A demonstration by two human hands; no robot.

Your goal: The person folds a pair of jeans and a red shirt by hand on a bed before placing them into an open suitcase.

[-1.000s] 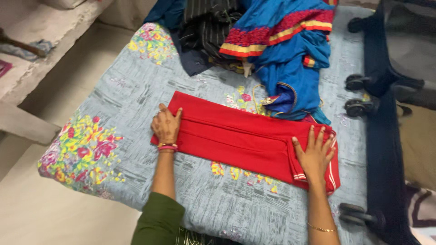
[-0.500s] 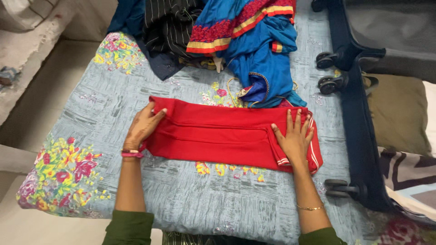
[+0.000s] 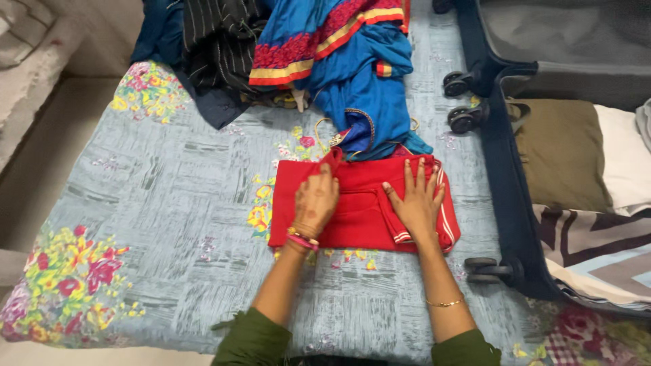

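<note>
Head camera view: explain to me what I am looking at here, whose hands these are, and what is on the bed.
There is no machine here. The picture comes from a camera worn on a person's head, looking down, so the two bare hands belong to the wearer. The left hand and the right hand both lie flat, fingers spread, on a folded red garment; neither grips anything. The garment lies on a bed with a grey flowered sheet. Beyond it is a heap of clothes: a blue one with red and yellow bands and a dark striped one. To the right, on the bed, is an open dark suitcase on wheels with folded cloth inside.
</note>
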